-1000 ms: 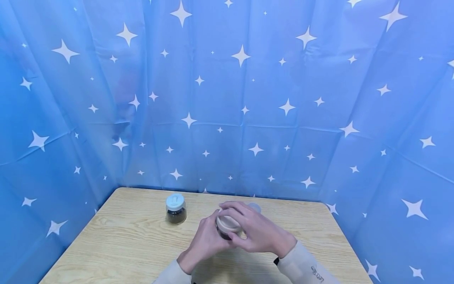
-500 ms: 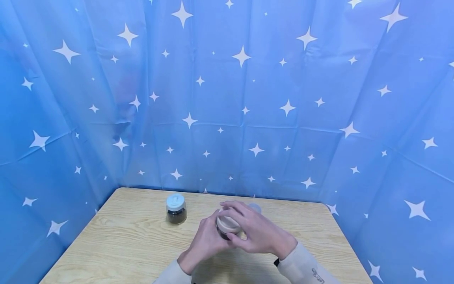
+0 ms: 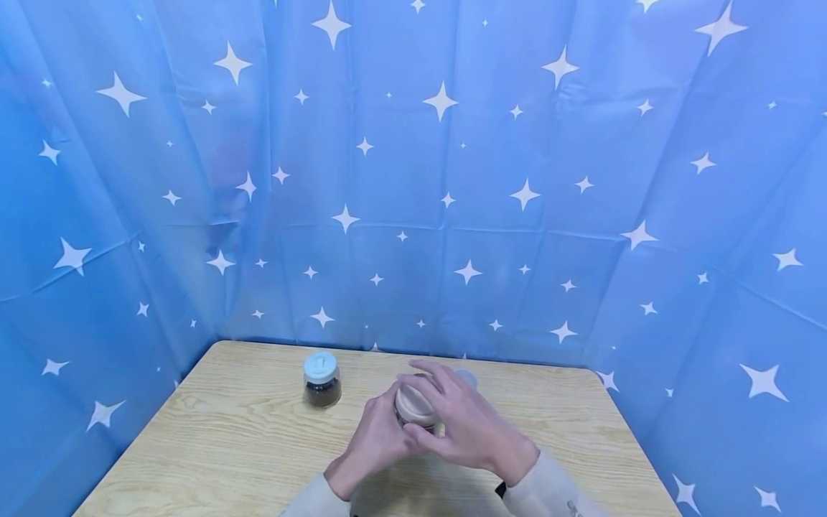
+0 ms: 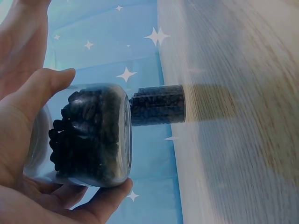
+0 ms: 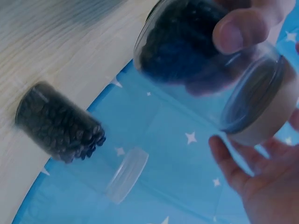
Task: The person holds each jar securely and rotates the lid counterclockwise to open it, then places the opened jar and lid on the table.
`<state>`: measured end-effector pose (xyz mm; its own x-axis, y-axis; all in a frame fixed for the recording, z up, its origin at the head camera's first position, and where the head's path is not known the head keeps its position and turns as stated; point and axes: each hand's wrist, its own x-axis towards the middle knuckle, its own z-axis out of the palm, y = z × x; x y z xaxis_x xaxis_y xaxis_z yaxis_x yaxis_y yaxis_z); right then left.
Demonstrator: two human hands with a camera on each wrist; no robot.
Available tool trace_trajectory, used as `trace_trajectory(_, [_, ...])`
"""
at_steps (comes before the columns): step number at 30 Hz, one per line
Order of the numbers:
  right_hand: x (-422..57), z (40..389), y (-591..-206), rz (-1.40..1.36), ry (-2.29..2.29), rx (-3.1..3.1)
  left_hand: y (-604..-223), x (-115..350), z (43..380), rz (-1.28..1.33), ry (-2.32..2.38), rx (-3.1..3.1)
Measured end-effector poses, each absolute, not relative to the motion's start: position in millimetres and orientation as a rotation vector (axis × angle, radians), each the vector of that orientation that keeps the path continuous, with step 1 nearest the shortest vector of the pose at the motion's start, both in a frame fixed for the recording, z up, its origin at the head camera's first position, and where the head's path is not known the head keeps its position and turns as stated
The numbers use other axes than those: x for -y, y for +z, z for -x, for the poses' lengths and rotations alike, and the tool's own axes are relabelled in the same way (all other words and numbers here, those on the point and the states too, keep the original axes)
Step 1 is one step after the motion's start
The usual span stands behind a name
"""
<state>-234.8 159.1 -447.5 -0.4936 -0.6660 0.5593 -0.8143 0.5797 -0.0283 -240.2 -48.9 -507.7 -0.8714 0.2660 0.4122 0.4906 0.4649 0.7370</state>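
Observation:
My left hand (image 3: 371,438) grips a clear glass jar (image 4: 88,135) partly filled with dark beans, fingers and thumb wrapped round its side. The jar is held upright above the wooden table. On its top sits a pale beige lid (image 3: 413,408), which my right hand (image 3: 468,425) grips, thumb at the near edge and fingers over the far side. In the right wrist view, the lid (image 5: 273,116) sits on the mouth of the jar (image 5: 187,46), with clear glass between it and the beans. The left fingers hide much of the jar in the head view.
A second bean jar (image 4: 159,105) stands behind the held one, its translucent lid (image 3: 466,378) partly hidden by my right hand. A small jar with a light blue lid (image 3: 321,368) stands at the back left. Starry blue curtains (image 3: 400,179) surround the wooden table (image 3: 245,431).
My right hand has turned slightly on the lid, its thumb shifting left and its fingers lifting away a little at the far side. The left hand and jar have hardly moved.

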Motion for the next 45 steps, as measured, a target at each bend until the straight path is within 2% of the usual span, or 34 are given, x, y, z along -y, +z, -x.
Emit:
trace_trajectory(7, [-151, 225, -449, -0.951, 0.388, 2.382, -507, 48, 241, 0.646, -1.374, 2.492])
trace_trajectory(13, [-142, 220, -450, -0.872, 0.408, 2.371, -507, 49, 240, 0.621, -1.303, 2.525])
trace_trajectory(45, [-140, 219, -457, -0.868, 0.436, 2.356, -507, 48, 239, 0.635, -1.282, 2.556])
